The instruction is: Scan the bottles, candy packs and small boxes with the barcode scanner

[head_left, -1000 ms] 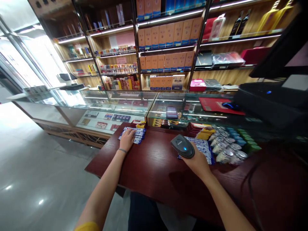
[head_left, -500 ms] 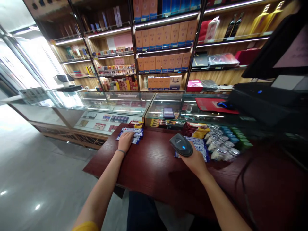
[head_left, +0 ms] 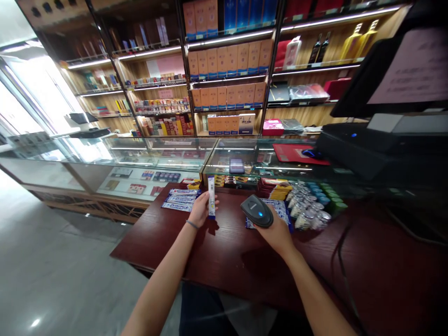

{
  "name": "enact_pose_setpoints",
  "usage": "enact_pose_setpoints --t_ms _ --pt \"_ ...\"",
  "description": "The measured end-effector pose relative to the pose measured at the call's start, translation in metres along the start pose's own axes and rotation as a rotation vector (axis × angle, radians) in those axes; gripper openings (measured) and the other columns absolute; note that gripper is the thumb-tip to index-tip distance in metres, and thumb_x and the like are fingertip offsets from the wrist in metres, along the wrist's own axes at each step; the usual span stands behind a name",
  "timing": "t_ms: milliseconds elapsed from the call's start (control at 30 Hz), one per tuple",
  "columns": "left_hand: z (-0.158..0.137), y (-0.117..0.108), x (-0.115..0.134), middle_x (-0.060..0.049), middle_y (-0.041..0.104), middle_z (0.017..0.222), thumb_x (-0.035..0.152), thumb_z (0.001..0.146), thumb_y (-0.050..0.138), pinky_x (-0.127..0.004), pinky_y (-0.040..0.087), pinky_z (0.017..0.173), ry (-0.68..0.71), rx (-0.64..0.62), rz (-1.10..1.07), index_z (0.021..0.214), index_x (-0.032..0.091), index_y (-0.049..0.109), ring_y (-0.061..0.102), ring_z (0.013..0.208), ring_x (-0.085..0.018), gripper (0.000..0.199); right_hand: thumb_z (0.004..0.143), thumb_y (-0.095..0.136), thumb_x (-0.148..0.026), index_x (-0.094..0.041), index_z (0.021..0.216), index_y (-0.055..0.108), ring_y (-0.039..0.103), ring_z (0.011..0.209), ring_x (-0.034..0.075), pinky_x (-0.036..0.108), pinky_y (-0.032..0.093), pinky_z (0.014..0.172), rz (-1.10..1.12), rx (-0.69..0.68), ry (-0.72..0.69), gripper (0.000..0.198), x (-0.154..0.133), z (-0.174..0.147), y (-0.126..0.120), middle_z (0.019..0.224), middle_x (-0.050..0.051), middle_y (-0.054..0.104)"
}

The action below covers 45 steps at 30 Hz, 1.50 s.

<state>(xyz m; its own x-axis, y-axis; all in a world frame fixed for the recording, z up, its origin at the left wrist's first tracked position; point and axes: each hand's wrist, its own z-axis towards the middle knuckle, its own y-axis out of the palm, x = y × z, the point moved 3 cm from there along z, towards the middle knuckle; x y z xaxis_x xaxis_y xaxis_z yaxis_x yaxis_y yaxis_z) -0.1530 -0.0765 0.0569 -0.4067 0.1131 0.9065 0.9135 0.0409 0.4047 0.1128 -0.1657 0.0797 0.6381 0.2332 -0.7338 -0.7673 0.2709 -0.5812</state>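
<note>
The left hand (head_left: 200, 212), earlier lying on the flat blue-and-white packets (head_left: 179, 199), is now pinching one slim white-and-blue stick (head_left: 211, 187) above the dark-red wooden table (head_left: 219, 249); the right hand (head_left: 280, 234) is still grasping the black handheld scanner (head_left: 256, 210).

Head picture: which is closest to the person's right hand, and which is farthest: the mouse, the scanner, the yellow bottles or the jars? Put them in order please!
1. Scanner: held in the right hand.
2. Jars: just to that hand's right.
3. Mouse: farther forward, to the right.
4. Yellow bottles: high up at the back, right side.
</note>
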Motion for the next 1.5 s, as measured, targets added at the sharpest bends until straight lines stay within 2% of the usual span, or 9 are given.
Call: enact_pose_setpoints --t_ms 133,233,367,533,833,1000,1167,1400,1500 --pt "-0.010 0.011 -0.017 -0.011 0.071 0.110 0.031 0.090 0.066 -0.029 0.061 0.071 -0.127 -0.096 -0.138 0.114 0.017 0.060 0.072 0.085 -0.017 0.029 0.076 0.067 -0.035 -0.031 0.127 0.051 0.074 0.090 0.032 0.033 0.049 0.067 -0.106 -0.071 0.020 0.053 -0.001 -0.003 0.001 0.087 0.002 0.076" --pt "-0.016 0.011 -0.020 -0.013 0.070 0.115 0.023 0.087 0.069 -0.030 0.060 0.074 -0.132 -0.144 -0.096 0.118 0.017 0.060 0.072 0.089 -0.018 0.033 0.077 0.067 -0.037 -0.031 0.126 0.050 0.075 0.081 0.031 0.030 0.046 0.060 -0.158 -0.117 0.020 0.052 -0.005 -0.006 0.003 0.084 0.000 0.076" --pt "-0.019 0.009 -0.019 -0.014 0.071 0.115 0.017 0.085 0.068 -0.027 0.058 0.072 -0.123 -0.153 -0.041 0.123 0.016 0.061 0.071 0.088 -0.018 0.038 0.080 0.065 -0.039 -0.029 0.131 0.045 0.075 0.081 0.029 0.029 0.045 0.061 -0.170 -0.151 -0.081 0.055 -0.008 -0.009 0.008 0.090 0.000 0.076" --pt "-0.017 0.009 -0.018 -0.016 0.070 0.120 0.020 0.083 0.071 -0.027 0.058 0.072 -0.117 -0.152 0.024 0.126 0.015 0.062 0.071 0.090 -0.019 0.043 0.079 0.064 -0.036 -0.027 0.112 0.054 0.073 0.073 0.028 0.030 0.042 0.059 -0.293 -0.158 -0.150 0.036 -0.003 -0.010 0.013 0.082 0.002 0.075" --pt "-0.015 0.005 -0.022 -0.015 0.071 0.116 0.022 0.087 0.069 -0.031 0.059 0.078 -0.151 -0.156 -0.089 0.126 0.016 0.058 0.072 0.095 -0.021 0.042 0.078 0.067 -0.038 -0.029 0.113 0.052 0.073 0.073 0.030 0.029 0.039 0.057 -0.255 -0.109 -0.001 0.039 -0.007 -0.007 0.007 0.075 0.000 0.073" --pt "-0.013 0.007 -0.025 -0.014 0.070 0.119 0.018 0.089 0.065 -0.033 0.057 0.088 -0.149 -0.167 -0.174 0.134 0.018 0.052 0.071 0.102 -0.019 0.047 0.078 0.068 -0.041 -0.029 0.114 0.051 0.074 0.083 0.030 0.029 0.044 0.061 -0.204 -0.073 0.048 0.041 -0.010 -0.006 -0.010 0.083 0.001 0.075" --pt "-0.015 0.017 -0.030 -0.010 0.070 0.120 0.027 0.087 0.068 -0.031 0.054 0.090 0.034 -0.231 0.039 0.142 0.021 0.049 0.068 0.104 -0.019 0.058 0.077 0.067 -0.039 -0.029 0.108 0.052 0.074 0.087 0.031 0.030 0.048 0.063 -0.193 0.050 0.115 0.037 0.005 -0.021 -0.040 0.085 0.003 0.076" --pt "-0.036 0.060 -0.035 -0.005 0.071 0.115 0.025 0.088 0.064 -0.038 0.049 0.097 0.539 -0.385 0.911 0.119 0.025 0.064 0.065 0.107 -0.022 0.032 0.076 0.065 -0.037 -0.029 0.118 0.052 0.073 0.096 0.032 0.035 0.054 0.073 -0.170 0.210 0.191 0.045 0.039 -0.049 -0.082 0.100 0.007 0.076" --pt "-0.050 0.087 -0.042 -0.006 0.072 0.111 0.020 0.088 0.062 -0.040 0.049 0.096 0.696 -0.497 1.145 0.113 0.023 0.066 0.064 0.105 -0.024 0.025 0.076 0.064 -0.037 -0.027 0.119 0.052 0.073 0.095 0.033 0.036 0.054 0.072 -0.182 0.255 0.200 0.046 0.048 -0.057 -0.097 0.099 0.009 0.075"
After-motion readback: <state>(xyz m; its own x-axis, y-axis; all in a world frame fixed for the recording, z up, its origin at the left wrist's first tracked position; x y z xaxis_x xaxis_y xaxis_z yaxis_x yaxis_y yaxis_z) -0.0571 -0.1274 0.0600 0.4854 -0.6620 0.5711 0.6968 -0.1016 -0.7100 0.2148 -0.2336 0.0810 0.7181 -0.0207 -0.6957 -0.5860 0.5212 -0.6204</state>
